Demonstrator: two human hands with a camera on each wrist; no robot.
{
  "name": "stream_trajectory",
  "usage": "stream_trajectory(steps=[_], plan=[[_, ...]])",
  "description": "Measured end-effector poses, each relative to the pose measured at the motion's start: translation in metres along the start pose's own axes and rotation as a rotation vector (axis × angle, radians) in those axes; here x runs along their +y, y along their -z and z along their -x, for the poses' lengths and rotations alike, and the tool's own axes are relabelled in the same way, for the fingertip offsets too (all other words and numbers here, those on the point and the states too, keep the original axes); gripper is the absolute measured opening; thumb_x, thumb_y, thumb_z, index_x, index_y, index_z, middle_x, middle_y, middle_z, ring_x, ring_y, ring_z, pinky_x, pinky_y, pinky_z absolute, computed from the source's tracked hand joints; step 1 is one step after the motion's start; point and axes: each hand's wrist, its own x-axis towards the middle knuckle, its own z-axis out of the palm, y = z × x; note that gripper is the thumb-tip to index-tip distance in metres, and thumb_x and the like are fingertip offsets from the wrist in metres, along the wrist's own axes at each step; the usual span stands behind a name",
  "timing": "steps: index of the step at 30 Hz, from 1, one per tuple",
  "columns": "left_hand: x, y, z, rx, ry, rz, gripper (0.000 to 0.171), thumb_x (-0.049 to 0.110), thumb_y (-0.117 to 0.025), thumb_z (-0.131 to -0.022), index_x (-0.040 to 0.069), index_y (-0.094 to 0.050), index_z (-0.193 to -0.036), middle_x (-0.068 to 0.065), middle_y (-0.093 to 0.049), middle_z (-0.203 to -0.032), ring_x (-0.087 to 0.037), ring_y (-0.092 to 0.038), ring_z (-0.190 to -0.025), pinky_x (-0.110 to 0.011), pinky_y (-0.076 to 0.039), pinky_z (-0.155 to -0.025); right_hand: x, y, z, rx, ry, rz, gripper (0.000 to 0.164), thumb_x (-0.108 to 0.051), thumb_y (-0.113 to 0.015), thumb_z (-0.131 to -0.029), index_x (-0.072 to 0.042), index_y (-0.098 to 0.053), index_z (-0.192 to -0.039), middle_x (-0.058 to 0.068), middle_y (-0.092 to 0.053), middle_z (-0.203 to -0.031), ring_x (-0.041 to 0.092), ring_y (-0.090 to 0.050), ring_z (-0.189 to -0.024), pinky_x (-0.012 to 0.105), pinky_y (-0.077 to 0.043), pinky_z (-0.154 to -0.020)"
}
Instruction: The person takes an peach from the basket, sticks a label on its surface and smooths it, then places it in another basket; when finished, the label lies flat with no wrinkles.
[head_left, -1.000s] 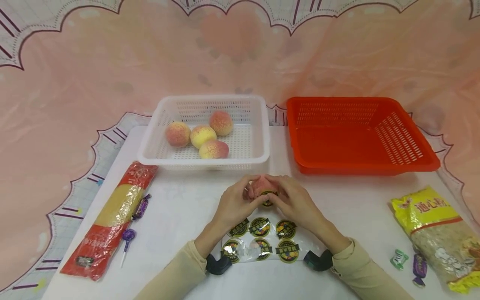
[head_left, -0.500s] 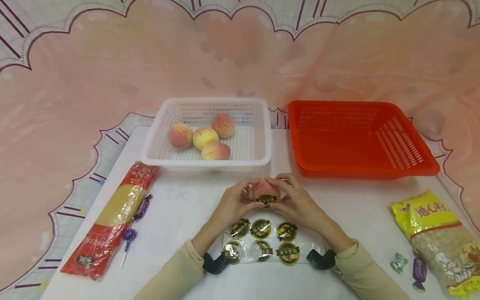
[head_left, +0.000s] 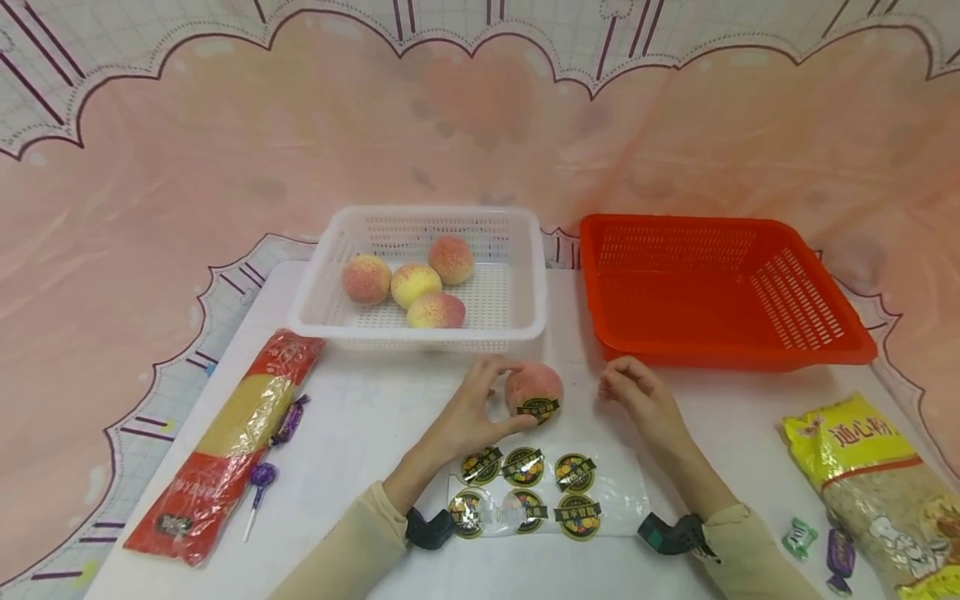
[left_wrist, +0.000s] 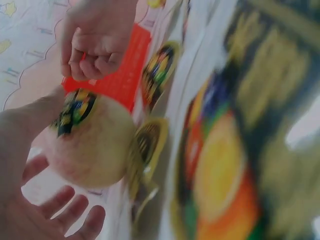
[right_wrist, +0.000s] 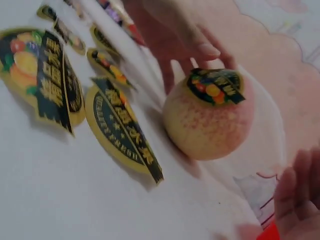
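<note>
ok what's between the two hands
A peach with a black-and-gold sticker on it is between the left hand and the right hand, closer to the left. The head view shows this, with a gap before the right hand.

The head view's edge cut off a yellow bag (head_left: 877,490). The left wrist view blurred the nearest sticker (left_wrist: 220,167); in the right one, a peach (right_wrist: 207,127) partly hid the left hand (right_wrist: 172,27).
</note>
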Motion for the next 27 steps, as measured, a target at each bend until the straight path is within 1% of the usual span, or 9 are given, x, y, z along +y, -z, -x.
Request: stream_trajectory(steps=[3,7,9,11,14,17,20,23,27], plan=[[0.003,-0.007,0.001,0.005,0.031,0.048,0.071,0.045,-0.072,-0.068,0.026,-0.035,-0.125,0.006,-0.039,-0.127,-0.01,-0.045,-0.108,-0.034,-0.046,-0.083,0.005,0.016,0.005,0.091,-0.004,-0.343,0.015,-0.012,-0.04,-0.093,-0.006,-0.052,-0.086,0.001,-0.053,-0.077,0.014,-0.052,-0.073,0.024,-0.046,-0.071],[0.006,-0.016,0.002,0.051,0.082,0.09,0.077,0.048,-0.071,-0.067,0.022,-0.029,-0.126,0.003,-0.04,-0.132,-0.013,-0.047,-0.113,-0.037,-0.042,-0.092,0.007,0.044,0.008,0.262,-0.011,-0.825,0.016,-0.015,-0.041,-0.093,-0.007,-0.051,-0.085,0.005,-0.05,-0.079,0.02,-0.046,-0.074,0.03,-0.04,-0.07],[0.006,-0.021,0.003,0.083,0.097,0.097,0.081,0.048,-0.071,-0.066,0.02,-0.027,-0.127,0.002,-0.041,-0.132,-0.014,-0.045,-0.117,-0.037,-0.039,-0.097,0.004,0.06,0.008,0.369,-0.015,-1.007,0.011,-0.017,-0.046,-0.091,-0.007,-0.049,-0.088,0.008,-0.049,-0.081,0.023,-0.045,-0.076,0.032,-0.039,-0.072],[0.006,-0.024,0.003,0.111,0.109,0.107,0.083,0.047,-0.073,-0.065,0.018,-0.026,-0.127,0.004,-0.042,-0.13,-0.013,-0.044,-0.119,-0.037,-0.039,-0.098,-0.001,0.075,0.008,0.481,0.005,-1.141,0.01,-0.015,-0.05,-0.089,-0.009,-0.048,-0.097,0.008,-0.05,-0.086,0.024,-0.046,-0.079,0.033,-0.04,-0.074],[0.006,-0.029,0.003,0.148,0.114,0.102,0.087,0.047,-0.075,-0.062,0.016,-0.025,-0.127,0.002,-0.045,-0.127,-0.012,-0.046,-0.117,-0.036,-0.04,-0.096,-0.008,0.092,0.008,0.625,0.057,-1.265,0.023,-0.009,-0.055,-0.085,-0.013,-0.047,-0.106,0.007,-0.054,-0.094,0.023,-0.048,-0.084,0.033,-0.042,-0.075],[0.006,-0.032,0.002,0.17,0.114,0.079,0.092,0.048,-0.075,-0.061,0.015,-0.022,-0.129,-0.003,-0.045,-0.129,-0.015,-0.046,-0.117,-0.037,-0.04,-0.096,-0.014,0.102,0.007,0.683,0.105,-1.322,0.031,-0.004,-0.055,-0.084,-0.014,-0.046,-0.112,0.006,-0.055,-0.102,0.022,-0.049,-0.089,0.033,-0.043,-0.077],[0.006,-0.034,0.0,0.181,0.121,0.062,0.099,0.049,-0.075,-0.06,0.017,-0.018,-0.135,-0.003,-0.045,-0.129,-0.015,-0.047,-0.116,-0.037,-0.041,-0.096,-0.016,0.106,0.007,0.678,0.122,-1.355,0.03,-0.003,-0.054,-0.085,-0.013,-0.046,-0.113,0.006,-0.055,-0.105,0.02,-0.05,-0.094,0.032,-0.044,-0.086],[0.007,-0.036,-0.001,0.19,0.121,0.025,0.099,0.052,-0.073,-0.062,0.019,-0.019,-0.138,-0.002,-0.044,-0.129,-0.014,-0.047,-0.115,-0.037,-0.041,-0.094,-0.017,0.106,0.009,0.647,0.13,-1.377,0.03,-0.005,-0.053,-0.087,-0.014,-0.046,-0.114,0.004,-0.054,-0.11,0.019,-0.051,-0.103,0.032,-0.039,-0.098],[0.007,-0.038,-0.002,0.212,0.111,-0.035,0.086,0.051,-0.072,-0.064,0.021,-0.032,-0.134,0.001,-0.044,-0.125,-0.013,-0.048,-0.112,-0.035,-0.042,-0.094,-0.016,0.102,0.011,0.647,0.117,-1.374,0.025,-0.005,-0.052,-0.087,-0.013,-0.045,-0.109,0.005,-0.054,-0.107,0.019,-0.049,-0.097,0.03,-0.04,-0.096]])
